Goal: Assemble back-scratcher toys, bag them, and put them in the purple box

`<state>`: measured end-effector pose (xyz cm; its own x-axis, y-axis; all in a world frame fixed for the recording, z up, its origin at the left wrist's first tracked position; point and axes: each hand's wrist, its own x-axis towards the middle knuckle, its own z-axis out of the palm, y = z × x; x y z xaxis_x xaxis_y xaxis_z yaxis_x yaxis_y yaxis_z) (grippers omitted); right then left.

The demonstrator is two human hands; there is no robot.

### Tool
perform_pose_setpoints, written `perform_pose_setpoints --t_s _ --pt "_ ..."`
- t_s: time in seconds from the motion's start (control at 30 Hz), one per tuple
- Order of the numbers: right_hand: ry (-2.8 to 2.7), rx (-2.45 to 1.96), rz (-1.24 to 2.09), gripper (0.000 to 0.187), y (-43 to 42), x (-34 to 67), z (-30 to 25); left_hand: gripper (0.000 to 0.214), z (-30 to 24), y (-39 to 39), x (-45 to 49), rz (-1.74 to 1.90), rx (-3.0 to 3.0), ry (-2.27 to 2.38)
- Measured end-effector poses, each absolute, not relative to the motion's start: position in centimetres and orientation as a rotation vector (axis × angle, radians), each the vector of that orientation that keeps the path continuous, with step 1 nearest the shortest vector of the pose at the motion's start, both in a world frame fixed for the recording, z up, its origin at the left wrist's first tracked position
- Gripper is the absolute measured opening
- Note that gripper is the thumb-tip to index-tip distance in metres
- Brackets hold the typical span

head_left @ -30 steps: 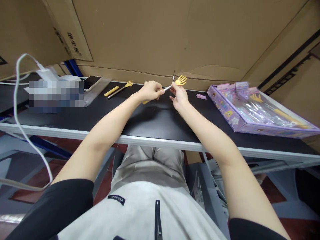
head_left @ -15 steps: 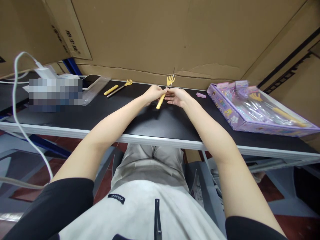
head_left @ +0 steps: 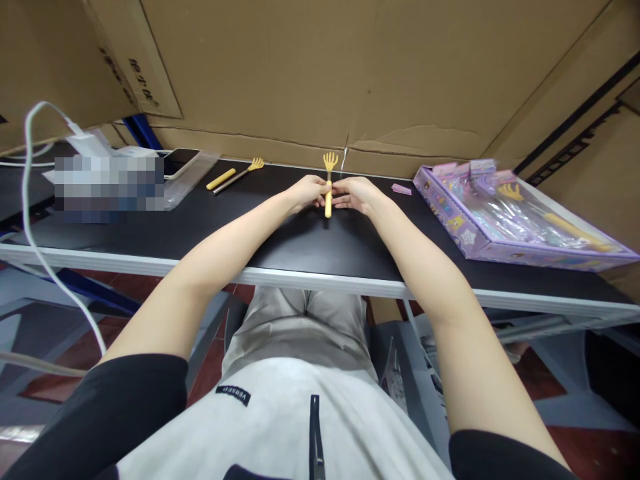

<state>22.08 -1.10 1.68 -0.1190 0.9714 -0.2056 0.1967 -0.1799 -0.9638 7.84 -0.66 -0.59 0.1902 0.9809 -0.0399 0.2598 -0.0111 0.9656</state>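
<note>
A small back scratcher [head_left: 329, 200] with a yellow hand-shaped head, metal shaft and yellow handle stands nearly upright in the picture, above the black table. My left hand [head_left: 306, 193] is closed on it where the shaft meets the handle. From the other side, my right hand [head_left: 356, 194] pinches the same spot with its fingertips, its lower fingers loosely spread beside the handle. To the left lie another scratcher's yellow-headed metal rod [head_left: 240, 179] and a separate yellow handle [head_left: 221, 179].
On the right sits a purple display box [head_left: 480, 248] with bagged scratchers. A small purple piece [head_left: 401, 190] lies beside it. At the left are a phone [head_left: 181, 162], a clear plastic bag [head_left: 193, 183] and a white cable [head_left: 29, 193]. Cardboard [head_left: 320, 73] walls the back.
The back scratcher has swung from a slant to nearly straight, its head shifting left and its handle end right. Both hands stay in about the same place.
</note>
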Motion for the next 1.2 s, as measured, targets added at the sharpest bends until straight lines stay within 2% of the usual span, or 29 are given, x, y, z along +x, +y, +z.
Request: perform_pose_setpoints --t_s 0.1,0.23,0.33,0.47,0.63,0.93,1.2 --pt "-1.449 -1.446 1.308 0.011 -1.3 21.7 1.4 0.022 -0.6 -0.5 7.5 0.911 1.437 1.228" --pt "-1.514 -1.501 1.16 0.021 -1.0 21.4 0.5 0.029 -1.0 -0.2 7.1 0.898 1.372 1.186" --pt "-1.62 -1.562 0.923 0.029 -0.4 21.7 -0.3 0.031 -1.5 0.3 6.9 0.895 1.43 1.193" --pt "-1.873 -1.712 0.581 0.035 0.0 22.4 -0.7 0.03 -2.0 1.1 6.4 0.812 1.838 1.336" --pt "-1.986 -1.907 0.343 0.043 0.3 23.4 -0.2 0.029 -2.2 1.2 5.6 0.572 2.509 1.4" --pt "-1.95 -2.05 0.174 0.047 1.6 25.1 -0.1 0.036 -1.7 0.7 5.4 0.439 2.593 1.42" --pt "-2.084 -1.959 0.039 0.048 1.4 24.8 -0.6 0.035 -1.5 0.3 5.6 0.39 2.58 1.449"
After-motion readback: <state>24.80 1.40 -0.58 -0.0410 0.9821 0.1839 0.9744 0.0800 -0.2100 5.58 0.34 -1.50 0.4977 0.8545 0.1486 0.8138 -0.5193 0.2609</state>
